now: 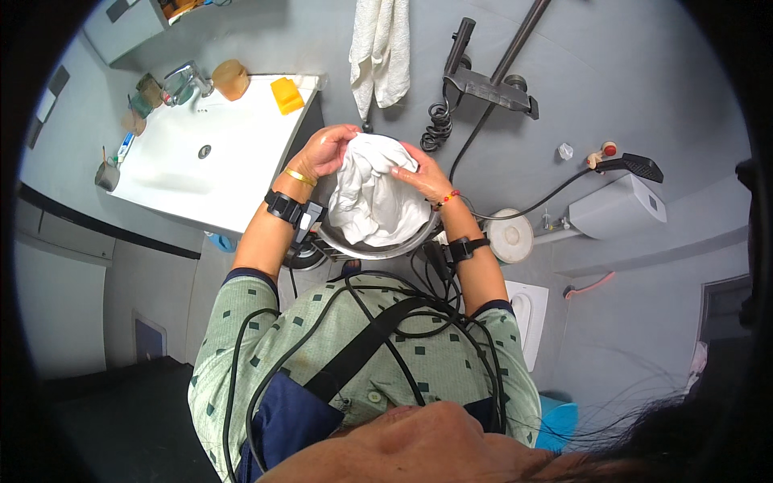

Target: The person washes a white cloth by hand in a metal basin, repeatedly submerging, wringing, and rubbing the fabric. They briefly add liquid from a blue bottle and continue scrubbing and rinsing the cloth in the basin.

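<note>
A crumpled white cloth (377,196) is stretched between my two hands, above and partly inside a round metal basin (395,249). At the cloth's upper left corner, my left hand (329,150) pinches the fabric between thumb and fingers. My right hand (426,175) grips its upper right edge, thumb on top and the other fingers behind the fabric. Both hands look wet. Most of the basin's inside is hidden by the cloth, so I cannot tell whether it holds water.
Left of the basin stands a white washbasin (199,175) with a yellow soap-like block (287,95) on its rim. A white towel (380,54) hangs ahead. The shower mixer (489,90) and hand shower (640,166) are on the right wall. Black cables (362,302) cross my chest.
</note>
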Demonstrator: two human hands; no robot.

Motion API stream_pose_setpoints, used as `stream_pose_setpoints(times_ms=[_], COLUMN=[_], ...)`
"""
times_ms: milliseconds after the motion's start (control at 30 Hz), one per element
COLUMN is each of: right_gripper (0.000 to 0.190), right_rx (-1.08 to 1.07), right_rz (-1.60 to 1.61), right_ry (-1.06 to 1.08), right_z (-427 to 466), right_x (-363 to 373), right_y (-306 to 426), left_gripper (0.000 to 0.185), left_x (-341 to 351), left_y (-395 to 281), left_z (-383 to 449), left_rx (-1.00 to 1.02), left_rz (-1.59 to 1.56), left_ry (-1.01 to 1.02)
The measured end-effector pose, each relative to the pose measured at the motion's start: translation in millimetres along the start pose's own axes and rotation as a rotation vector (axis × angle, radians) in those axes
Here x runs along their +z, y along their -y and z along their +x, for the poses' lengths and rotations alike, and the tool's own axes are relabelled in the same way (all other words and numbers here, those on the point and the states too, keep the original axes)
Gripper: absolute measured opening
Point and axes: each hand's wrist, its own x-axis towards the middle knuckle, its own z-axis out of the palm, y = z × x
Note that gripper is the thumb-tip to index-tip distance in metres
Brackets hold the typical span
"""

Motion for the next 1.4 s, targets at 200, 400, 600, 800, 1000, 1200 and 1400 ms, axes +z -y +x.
stream_pose_setpoints(times_ms=[200, 400, 600, 800, 1000, 1200, 1400], right_gripper=[0.022, 0.024, 0.017, 0.013, 0.015, 0.016, 0.016], right_rx=[-0.017, -0.202, -0.233, -0.242, -0.464, -0.692, -0.432], right_rz=[0.172, -0.026, -0.009, 0.113, 0.104, 0.501, 0.453], right_ry=[-0.434, -0.524, -0.531, -0.324, -0.350, -0.321, -0.213], right_z=[24, 53, 39, 10, 8, 4, 0], right_x=[-7, -17, -27, -13, -16, -54, -30], right_y=[24, 76, 112, 144, 196, 249, 191], left_gripper=[0.016, 0.040, 0.046, 0.051, 0.023, 0.032, 0.036], left_x=[11, 5, -41, -78, -40, 15, -27], left_y=[13, 69, 86, 63, 6, -71, -24], left_z=[3, -2, -15, -18, 0, 18, 25], left_rx=[-0.057, -0.077, -0.170, -0.329, 0.082, 0.397, 0.176], left_rz=[0.375, 1.114, 1.389, 1.425, 0.595, 0.374, 0.222], left_ry=[-0.110, -0.140, -0.493, -0.778, -0.819, -0.436, -0.582])
